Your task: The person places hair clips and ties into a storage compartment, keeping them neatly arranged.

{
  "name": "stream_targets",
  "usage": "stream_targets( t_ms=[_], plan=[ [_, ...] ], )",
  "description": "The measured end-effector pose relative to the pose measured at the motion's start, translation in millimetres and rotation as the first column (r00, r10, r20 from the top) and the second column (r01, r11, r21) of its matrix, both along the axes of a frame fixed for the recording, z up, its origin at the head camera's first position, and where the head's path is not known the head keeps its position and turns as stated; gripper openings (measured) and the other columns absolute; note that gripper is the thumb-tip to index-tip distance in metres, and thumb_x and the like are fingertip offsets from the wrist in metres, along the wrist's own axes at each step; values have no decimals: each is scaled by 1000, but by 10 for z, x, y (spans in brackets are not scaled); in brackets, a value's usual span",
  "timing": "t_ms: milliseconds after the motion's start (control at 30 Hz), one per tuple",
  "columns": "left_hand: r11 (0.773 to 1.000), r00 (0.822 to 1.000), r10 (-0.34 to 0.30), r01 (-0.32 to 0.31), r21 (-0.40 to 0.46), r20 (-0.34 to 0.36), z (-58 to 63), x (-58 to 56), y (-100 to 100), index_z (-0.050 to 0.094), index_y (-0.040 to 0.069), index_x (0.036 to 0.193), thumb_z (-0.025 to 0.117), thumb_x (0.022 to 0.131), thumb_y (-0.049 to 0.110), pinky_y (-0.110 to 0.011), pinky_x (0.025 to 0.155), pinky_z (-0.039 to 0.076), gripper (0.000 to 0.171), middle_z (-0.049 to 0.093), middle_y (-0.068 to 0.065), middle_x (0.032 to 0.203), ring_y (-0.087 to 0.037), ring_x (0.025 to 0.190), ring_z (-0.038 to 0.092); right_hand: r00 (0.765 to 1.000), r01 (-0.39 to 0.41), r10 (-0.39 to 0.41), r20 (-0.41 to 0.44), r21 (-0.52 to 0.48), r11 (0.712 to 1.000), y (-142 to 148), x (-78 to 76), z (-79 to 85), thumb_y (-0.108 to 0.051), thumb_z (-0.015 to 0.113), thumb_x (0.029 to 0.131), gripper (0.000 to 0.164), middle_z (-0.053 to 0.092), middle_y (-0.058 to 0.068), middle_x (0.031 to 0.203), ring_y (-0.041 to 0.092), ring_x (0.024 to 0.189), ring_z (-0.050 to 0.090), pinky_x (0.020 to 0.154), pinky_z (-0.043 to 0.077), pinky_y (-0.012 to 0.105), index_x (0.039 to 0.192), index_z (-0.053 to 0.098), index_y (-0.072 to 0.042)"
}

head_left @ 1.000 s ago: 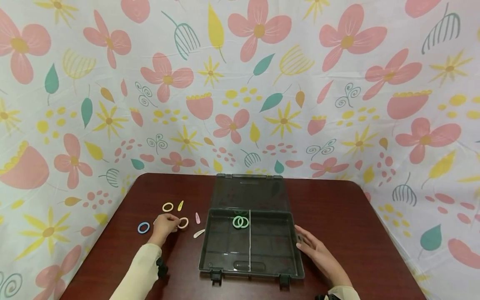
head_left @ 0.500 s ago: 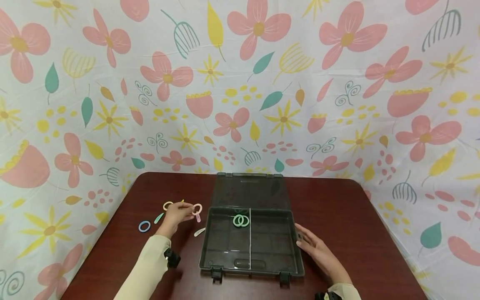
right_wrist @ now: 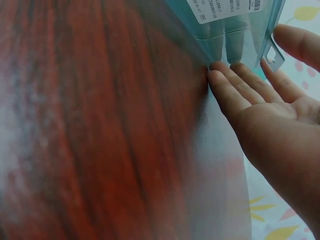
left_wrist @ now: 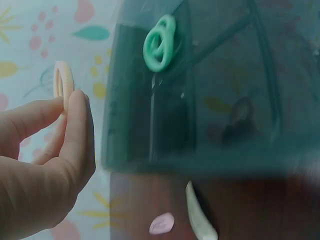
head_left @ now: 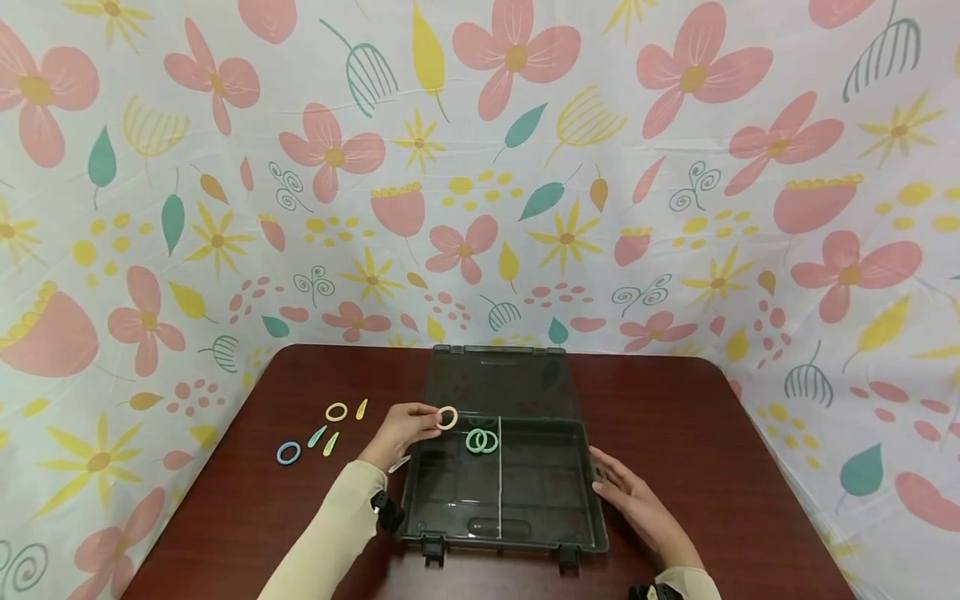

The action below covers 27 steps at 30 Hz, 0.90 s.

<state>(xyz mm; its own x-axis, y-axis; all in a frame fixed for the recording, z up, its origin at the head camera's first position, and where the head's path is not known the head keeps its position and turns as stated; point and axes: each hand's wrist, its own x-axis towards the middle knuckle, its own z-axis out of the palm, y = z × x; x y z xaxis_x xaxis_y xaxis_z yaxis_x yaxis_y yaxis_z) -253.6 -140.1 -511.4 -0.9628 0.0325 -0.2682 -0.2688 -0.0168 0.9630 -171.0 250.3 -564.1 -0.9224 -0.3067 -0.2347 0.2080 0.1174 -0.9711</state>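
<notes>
My left hand [head_left: 406, 430] pinches a peach hair tie [head_left: 447, 418] between thumb and fingers, above the left edge of the dark see-through box [head_left: 550, 490]. The box lies open, with its lid folded back. Two green hair ties [head_left: 482, 442] overlap in its left compartment, beside a thin white divider [head_left: 500, 479]. At the box's right side, my right hand [head_left: 637, 504] touches the wall with extended fingers; the right wrist view shows the thumb [right_wrist: 300, 44] held apart from them. A white hair clip [left_wrist: 200, 215] and a pink hair clip [left_wrist: 162, 223] lie near my left hand.
Left of the box lie a yellow hair tie [head_left: 337, 412], a blue hair tie [head_left: 288, 452], a yellow clip [head_left: 362, 409], a teal clip [head_left: 317, 437] and a yellow-green clip [head_left: 331, 443]. The lid [head_left: 501, 383] reaches the table's back edge, before a flowered cloth [head_left: 480, 167].
My left hand has lifted the peach hair tie off the table and carried it right, to over the box's left edge. My right hand has stayed at the box's right side.
</notes>
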Motion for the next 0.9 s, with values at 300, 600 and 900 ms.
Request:
stream_targets(
  t_ms=[300, 600, 900],
  plan=[
    [998, 999, -44, 44, -41, 11, -121, 7, 252, 61, -17, 104, 64, 87, -9, -33, 75, 60, 19, 62, -20, 93, -18, 74, 68, 1000, 10, -10, 4, 2, 1000, -3, 2, 4, -20, 52, 100, 61, 10, 14, 159, 39, 145, 4, 112, 23, 61, 154, 23, -18],
    [993, 999, -24, 29, -115, 45, -169, -38, 348, 63, -17, 99, 61, 86, -12, -34, 72, 60, 15, 66, -27, 94, -19, 71, 67, 1000, 12, -12, 4, 6, 1000, -17, 1, 52, -22, 53, 100, 61, 10, 14, 160, 41, 144, 1, 112, 19, 64, 154, 23, -19],
    [980, 994, -15, 36, -196, 108, -200, -46, 388, 63, -15, 101, 62, 87, -8, -37, 77, 59, 15, 64, -19, 89, -28, 81, 68, 1000, 17, -18, 15, 19, 1000, -21, 1, 42, -23, 53, 100, 61, 10, 14, 160, 41, 144, 2, 112, 21, 63, 153, 24, -19]
  ],
)
